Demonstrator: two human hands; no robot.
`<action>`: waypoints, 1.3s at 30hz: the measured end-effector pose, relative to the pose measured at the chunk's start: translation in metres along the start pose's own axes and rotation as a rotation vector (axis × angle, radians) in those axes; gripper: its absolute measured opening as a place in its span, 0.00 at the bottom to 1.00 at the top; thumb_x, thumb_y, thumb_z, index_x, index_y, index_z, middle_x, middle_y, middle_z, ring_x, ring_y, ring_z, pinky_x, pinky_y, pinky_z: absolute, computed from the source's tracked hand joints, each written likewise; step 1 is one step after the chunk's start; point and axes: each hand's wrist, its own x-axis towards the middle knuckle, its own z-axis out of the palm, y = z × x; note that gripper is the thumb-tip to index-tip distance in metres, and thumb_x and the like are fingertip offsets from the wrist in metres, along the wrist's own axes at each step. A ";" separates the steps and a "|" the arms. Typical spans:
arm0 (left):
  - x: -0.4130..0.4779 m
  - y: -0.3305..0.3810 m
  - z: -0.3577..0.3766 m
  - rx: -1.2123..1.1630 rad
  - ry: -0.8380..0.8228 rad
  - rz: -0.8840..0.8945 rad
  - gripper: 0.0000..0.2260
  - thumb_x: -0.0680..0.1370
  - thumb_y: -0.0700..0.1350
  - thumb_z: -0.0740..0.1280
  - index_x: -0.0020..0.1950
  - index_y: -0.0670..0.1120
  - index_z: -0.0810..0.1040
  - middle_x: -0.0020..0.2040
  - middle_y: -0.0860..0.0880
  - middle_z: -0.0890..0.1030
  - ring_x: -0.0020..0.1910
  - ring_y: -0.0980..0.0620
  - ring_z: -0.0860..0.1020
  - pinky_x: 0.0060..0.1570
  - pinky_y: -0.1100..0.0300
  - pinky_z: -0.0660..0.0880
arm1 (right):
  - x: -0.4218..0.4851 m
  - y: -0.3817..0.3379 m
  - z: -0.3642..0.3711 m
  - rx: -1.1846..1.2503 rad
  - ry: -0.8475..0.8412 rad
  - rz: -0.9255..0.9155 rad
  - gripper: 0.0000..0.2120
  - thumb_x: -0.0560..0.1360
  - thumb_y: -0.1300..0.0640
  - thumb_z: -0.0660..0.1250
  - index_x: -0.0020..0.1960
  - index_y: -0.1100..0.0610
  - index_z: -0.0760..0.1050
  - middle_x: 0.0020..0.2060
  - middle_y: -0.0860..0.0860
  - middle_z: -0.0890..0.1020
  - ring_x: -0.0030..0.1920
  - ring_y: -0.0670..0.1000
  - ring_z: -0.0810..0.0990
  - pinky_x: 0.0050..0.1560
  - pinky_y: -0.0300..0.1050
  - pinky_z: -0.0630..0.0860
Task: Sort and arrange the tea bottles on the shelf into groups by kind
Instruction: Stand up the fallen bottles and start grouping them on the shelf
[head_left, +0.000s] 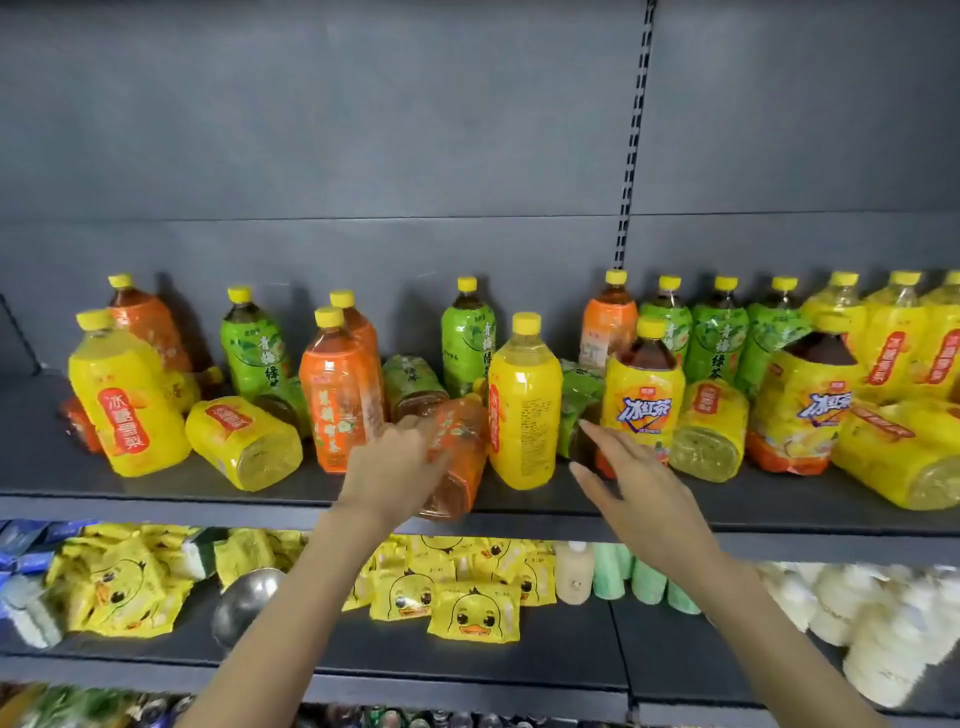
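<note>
While the left hand (389, 467) grips an orange-labelled tea bottle (460, 452), its fingers curled over the bottle's side, the right hand (628, 483) is spread wide with straight fingers and holds nothing. The held bottle is tilted, cap end up and away from the hand, and its base hangs over the front edge of the shelf (156, 499); it is blurred. Between the two hands stands an upright yellow bottle (524, 400), just right of the held one. At the right hand's fingertips a green-labelled bottle (579, 410) lies on its side; whether they touch it I cannot tell. Just beyond that hand stands a yellow-labelled bottle of dark tea (644, 400). Left of the left hand an orange-labelled bottle (337, 400) stands upright, and further left a yellow one (244, 441) lies on its side. Beyond the right hand, at the back, green-labelled bottles (719, 332) stand side by side. Below both wrists, yellow duck packets (472, 613) lie on the lower shelf.
</note>
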 end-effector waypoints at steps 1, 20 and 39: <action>0.009 -0.001 0.001 0.007 -0.006 -0.003 0.18 0.80 0.55 0.58 0.68 0.50 0.70 0.63 0.49 0.75 0.60 0.45 0.74 0.53 0.50 0.74 | 0.012 0.000 0.002 0.029 0.042 -0.011 0.26 0.79 0.44 0.55 0.75 0.49 0.57 0.70 0.45 0.66 0.69 0.48 0.65 0.59 0.44 0.68; 0.095 0.010 0.062 0.212 -0.224 -0.089 0.32 0.74 0.64 0.60 0.73 0.50 0.59 0.71 0.46 0.65 0.62 0.41 0.73 0.51 0.54 0.71 | 0.125 0.008 0.063 0.556 0.181 -0.097 0.39 0.69 0.41 0.70 0.70 0.34 0.49 0.69 0.43 0.63 0.63 0.40 0.67 0.54 0.36 0.68; 0.087 -0.010 0.074 -0.220 0.002 -0.144 0.37 0.69 0.63 0.68 0.74 0.57 0.58 0.72 0.50 0.61 0.61 0.43 0.74 0.55 0.50 0.74 | 0.119 0.007 0.075 0.609 0.344 -0.005 0.40 0.64 0.37 0.73 0.69 0.39 0.56 0.63 0.44 0.66 0.63 0.34 0.66 0.57 0.34 0.67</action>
